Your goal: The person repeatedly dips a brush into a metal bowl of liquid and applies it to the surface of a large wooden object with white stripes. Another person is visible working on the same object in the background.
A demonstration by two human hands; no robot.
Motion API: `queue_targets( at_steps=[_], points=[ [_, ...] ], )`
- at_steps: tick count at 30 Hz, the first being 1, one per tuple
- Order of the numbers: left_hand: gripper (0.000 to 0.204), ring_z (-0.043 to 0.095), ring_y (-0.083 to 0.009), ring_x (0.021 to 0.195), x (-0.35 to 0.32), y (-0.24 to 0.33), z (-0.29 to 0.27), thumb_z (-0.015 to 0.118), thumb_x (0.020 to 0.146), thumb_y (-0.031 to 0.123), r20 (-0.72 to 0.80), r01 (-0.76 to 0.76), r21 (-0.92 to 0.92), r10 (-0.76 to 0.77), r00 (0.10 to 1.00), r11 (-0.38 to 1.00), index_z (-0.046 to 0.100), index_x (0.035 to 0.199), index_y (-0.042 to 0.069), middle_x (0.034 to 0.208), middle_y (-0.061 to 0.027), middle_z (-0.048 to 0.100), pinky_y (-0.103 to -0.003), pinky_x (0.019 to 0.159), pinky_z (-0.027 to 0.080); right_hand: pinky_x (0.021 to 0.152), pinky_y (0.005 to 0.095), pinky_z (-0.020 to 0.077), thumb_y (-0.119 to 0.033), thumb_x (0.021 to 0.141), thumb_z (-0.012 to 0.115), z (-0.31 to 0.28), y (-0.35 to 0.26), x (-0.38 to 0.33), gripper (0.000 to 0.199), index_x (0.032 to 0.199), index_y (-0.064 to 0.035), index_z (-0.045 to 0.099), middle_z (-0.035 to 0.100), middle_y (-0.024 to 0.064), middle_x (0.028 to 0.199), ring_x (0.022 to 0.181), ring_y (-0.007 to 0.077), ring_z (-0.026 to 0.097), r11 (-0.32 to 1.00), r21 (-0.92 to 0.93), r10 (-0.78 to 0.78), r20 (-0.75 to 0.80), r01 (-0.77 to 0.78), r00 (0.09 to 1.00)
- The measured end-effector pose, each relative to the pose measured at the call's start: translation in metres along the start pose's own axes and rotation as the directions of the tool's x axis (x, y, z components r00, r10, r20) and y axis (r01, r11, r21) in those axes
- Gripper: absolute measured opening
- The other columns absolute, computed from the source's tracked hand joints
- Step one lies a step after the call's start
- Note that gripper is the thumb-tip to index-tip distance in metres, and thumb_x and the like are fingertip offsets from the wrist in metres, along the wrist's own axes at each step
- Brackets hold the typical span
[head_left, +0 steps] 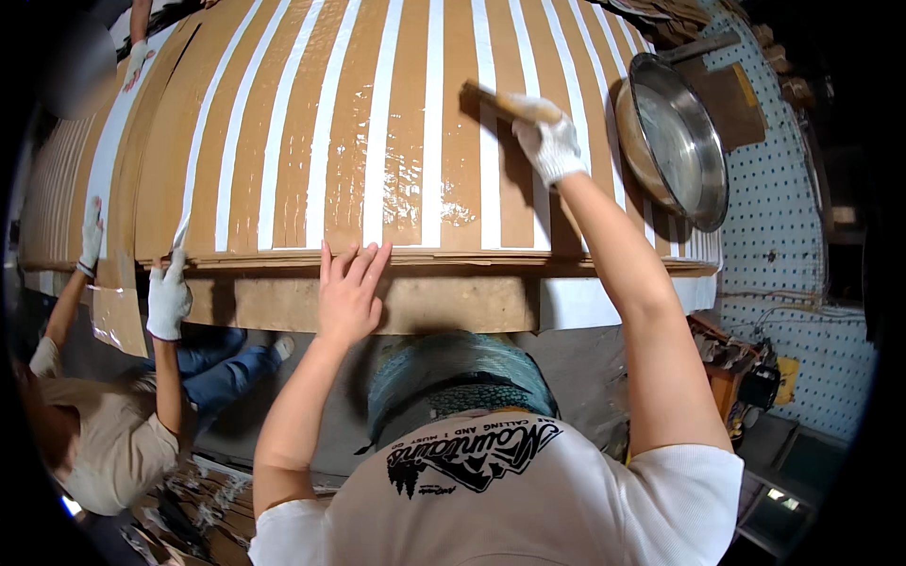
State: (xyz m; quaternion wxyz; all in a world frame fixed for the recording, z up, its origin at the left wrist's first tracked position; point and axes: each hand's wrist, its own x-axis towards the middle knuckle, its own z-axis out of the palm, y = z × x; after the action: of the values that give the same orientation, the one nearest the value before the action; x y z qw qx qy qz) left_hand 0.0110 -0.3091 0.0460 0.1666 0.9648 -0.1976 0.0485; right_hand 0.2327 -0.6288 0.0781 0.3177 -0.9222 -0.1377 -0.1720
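My bare left hand (pixel 347 288) lies flat, fingers spread, on the near edge of a stack of brown cardboard sheets (pixel 359 123) that are laid overlapping, with white strips showing between them. My right hand (pixel 549 140), in a white glove, grips a wooden-handled brush (pixel 498 101) and holds it on a wet, shiny brown strip further back.
A round metal basin (pixel 675 137) sits at the right end of the table. A person at the left, in white gloves (pixel 168 297), pulls at a cardboard sheet (pixel 118 316). Another gloved hand (pixel 135 61) shows at the far left. A white pegboard wall (pixel 802 217) stands to the right.
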Motion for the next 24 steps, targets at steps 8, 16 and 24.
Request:
queue_targets(
  at_steps=[8, 16, 24],
  points=[
    [0.076, 0.041, -0.0407, 0.123, -0.009, 0.012, 0.011, 0.061, 0.070, 0.010, -0.046, 0.101, 0.021, -0.100, 0.994, 0.995, 0.041, 0.143, 0.014, 0.129, -0.0152, 0.050, -0.059, 0.111, 0.025, 0.081, 0.0374, 0.0533, -0.018, 0.084, 0.061, -0.053, -0.050, -0.071, 0.021, 0.103, -0.0171, 0.071, 0.069, 0.0113, 0.094, 0.088, 0.0279, 0.066, 0.917, 0.201, -0.396, 0.556, 0.344, 0.731],
    [0.072, 0.040, -0.0362, 0.126, 0.006, 0.037, 0.014, 0.065, 0.067, 0.015, -0.086, -0.035, 0.041, 0.039, 0.996, 0.999, 0.048, 0.138, 0.015, 0.132, -0.0129, 0.045, -0.061, 0.113, 0.021, 0.076, 0.0304, 0.0521, -0.015, 0.083, 0.065, -0.054, -0.036, -0.081, 0.020, 0.102, -0.0153, 0.073, 0.069, 0.0094, 0.096, 0.087, 0.0257, 0.065, 0.994, -0.026, -0.087, 0.446, 0.110, 0.891],
    [0.073, 0.043, -0.0362, 0.116, 0.030, 0.033, 0.026, 0.066, 0.069, 0.018, 0.113, 0.044, 0.050, -0.050, 0.992, 0.998, 0.048, 0.139, 0.029, 0.128, -0.0068, 0.052, -0.061, 0.110, 0.023, 0.079, 0.0437, 0.0497, -0.032, 0.073, 0.076, -0.032, -0.010, 0.006, 0.045, 0.092, 0.0038, 0.058, 0.064, 0.0245, 0.091, 0.089, 0.0393, 0.063, 0.970, -0.198, 0.223, 0.469, -0.144, 0.854]
  ],
)
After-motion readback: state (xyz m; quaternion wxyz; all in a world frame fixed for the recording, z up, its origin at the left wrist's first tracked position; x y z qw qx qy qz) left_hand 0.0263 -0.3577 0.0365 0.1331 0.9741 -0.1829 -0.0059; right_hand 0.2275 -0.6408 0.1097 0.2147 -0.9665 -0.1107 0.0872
